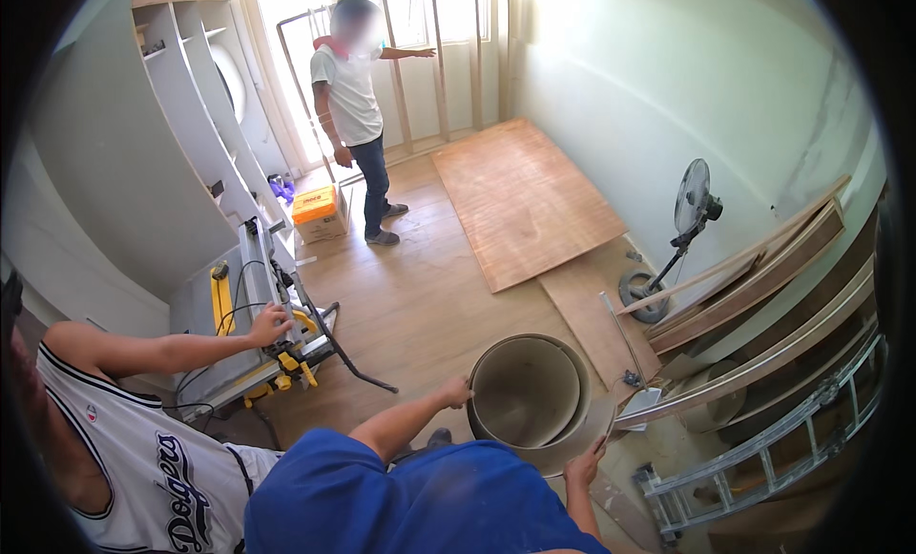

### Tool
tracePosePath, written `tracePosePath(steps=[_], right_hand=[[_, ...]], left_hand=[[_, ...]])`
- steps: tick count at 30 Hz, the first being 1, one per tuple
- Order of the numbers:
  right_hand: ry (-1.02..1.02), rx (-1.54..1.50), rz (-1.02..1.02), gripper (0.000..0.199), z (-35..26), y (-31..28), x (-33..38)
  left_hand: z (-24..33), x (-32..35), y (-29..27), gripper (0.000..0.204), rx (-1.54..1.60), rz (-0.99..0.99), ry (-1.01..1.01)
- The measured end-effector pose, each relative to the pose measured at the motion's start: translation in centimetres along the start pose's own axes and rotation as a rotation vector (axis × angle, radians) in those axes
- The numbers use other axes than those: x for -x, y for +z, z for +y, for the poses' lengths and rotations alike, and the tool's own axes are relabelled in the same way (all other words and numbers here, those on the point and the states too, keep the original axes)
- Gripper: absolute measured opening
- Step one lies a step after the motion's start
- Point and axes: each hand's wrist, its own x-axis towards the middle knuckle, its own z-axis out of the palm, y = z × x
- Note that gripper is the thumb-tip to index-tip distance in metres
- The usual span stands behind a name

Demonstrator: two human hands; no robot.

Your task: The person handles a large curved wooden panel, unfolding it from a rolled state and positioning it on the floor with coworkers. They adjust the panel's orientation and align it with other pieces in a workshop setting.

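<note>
In front of my blue shirt stands a large greyish-beige sheet rolled into a wide tube (pixel 528 401), its round opening facing up. My left hand (pixel 458 392) is closed on the left side of the roll near its upper rim. On the right, my right hand (pixel 584 463) grips the loose outer edge of the same rolled sheet, which flares away from the tube. The lower part of the roll is hidden behind its own wall and my body.
At left, a person in a sleeveless jersey rests a hand on a table saw (pixel 215 311). Another person (pixel 353 96) stands near the window, one arm stretched out. Plywood (pixel 530 201), a fan (pixel 693 201), leaning boards (pixel 754 277) and a ladder (pixel 763 449) lie ahead and right.
</note>
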Motion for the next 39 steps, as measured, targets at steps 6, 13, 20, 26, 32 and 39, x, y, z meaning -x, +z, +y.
tracePosePath(steps=[6,13,20,26,32,39], right_hand=[[-0.141,-0.056,0.074,0.098,0.5,0.8,-0.5],[-0.129,-0.112,0.082,0.096,1.7,1.6,-1.0],[-0.082,-0.150,0.049,0.096,0.7,1.3,-0.7],[-0.116,-0.146,0.080,0.095,0.0,1.6,-0.9],[-0.112,-0.147,0.106,0.091,0.9,1.4,-0.9],[-0.266,-0.362,0.033,0.074,-0.9,2.2,-1.9]], left_hand=[[0.9,0.9,1.0,0.030,-0.232,0.063,0.029],[1.0,1.2,0.8,0.027,-0.227,0.079,-0.004],[-0.7,0.8,1.0,0.028,-0.267,0.205,0.104],[-0.5,0.4,0.0,0.035,-0.488,-0.031,0.115],[2.3,1.2,-0.1,0.047,-0.155,-0.058,-0.091],[-10.9,-6.8,0.8,0.017,-0.897,-0.145,0.454]])
